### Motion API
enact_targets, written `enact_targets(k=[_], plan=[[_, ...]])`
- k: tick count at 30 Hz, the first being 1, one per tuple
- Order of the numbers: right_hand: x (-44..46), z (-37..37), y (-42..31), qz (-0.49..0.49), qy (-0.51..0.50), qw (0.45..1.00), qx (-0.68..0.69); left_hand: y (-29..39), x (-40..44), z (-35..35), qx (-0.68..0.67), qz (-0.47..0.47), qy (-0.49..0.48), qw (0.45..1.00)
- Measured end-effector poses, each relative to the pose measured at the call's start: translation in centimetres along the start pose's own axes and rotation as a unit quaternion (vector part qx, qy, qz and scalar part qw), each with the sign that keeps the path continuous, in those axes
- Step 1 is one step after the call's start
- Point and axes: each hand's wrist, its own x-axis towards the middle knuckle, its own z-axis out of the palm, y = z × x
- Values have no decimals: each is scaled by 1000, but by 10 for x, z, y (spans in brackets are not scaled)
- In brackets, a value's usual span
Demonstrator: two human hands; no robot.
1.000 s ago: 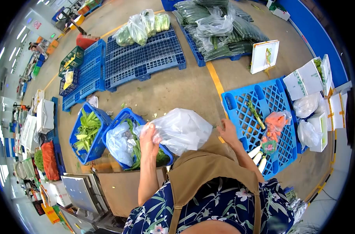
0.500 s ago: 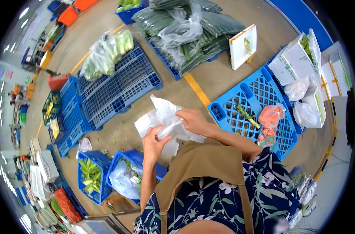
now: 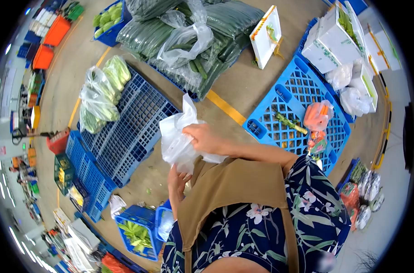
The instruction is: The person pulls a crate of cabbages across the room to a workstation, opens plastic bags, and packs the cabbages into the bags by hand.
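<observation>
I see a crumpled, filmy white plastic bag (image 3: pixel 176 142). Right fingers (image 3: pixel 192 131) grasp its three-o'clock side; whether left fingers (image 3: pixel 185 176), at six o'clock, grip, I can't tell.

right hand (image 3: pixel 204 138) with curled fingers (image 3: pixel 192 132), right forearm (image 3: pixel 254 151) outstretched, left hand (image 3: pixel 178 182) near, lower in view

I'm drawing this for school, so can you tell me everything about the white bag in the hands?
The white bag looks like thin, soft plastic. It is crumpled and creased, with a pointed flap sticking up at the top. The right hand grips its right side, and the left hand is at its lower edge. It is held up just in front of the brown apron. I can't tell whether its mouth is open.
</observation>
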Motion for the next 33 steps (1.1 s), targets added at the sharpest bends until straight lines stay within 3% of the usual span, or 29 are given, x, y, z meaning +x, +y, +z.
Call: enact_targets(k=[3,4,7,8,11,12,14,15,18,21,23,26,29,30,33], plan=[[40,-14,14,44,59,996,-46,53,12,28,236,88,-6,968],[51,-19,14,66,82,994,-38,70,15,38,350,140,13,926],[76,-27,23,103,111,986,-70,113,41,53,495,235,6,837],[82,-29,26,126,127,981,-68,127,48,59,557,252,44,790],[91,-36,41,172,168,968,-76,160,74,68,602,222,38,766],[94,-40,47,166,181,966,-83,178,73,83,547,70,3,834],[102,-53,59,218,180,956,-81,201,64,108,375,-1,-110,920],[104,-56,73,199,200,952,-116,205,63,117,275,-27,-169,946],[124,-81,108,260,197,933,-150,202,86,124,62,61,-269,959],[147,-101,156,289,174,932,-137,213,85,122,-172,75,-340,922],[177,-110,160,313,149,936,-55,221,71,121,-180,95,-284,937],[224,-95,165,245,47,963,-101,224,63,119,-164,156,-218,949],[264,-50,145,165,-73,974,-134,236,63,127,22,205,-89,975],[276,-28,137,142,-101,977,-125,243,69,125,40,202,-91,974],[296,38,101,106,-171,976,-83,257,92,111,223,272,30,936]])
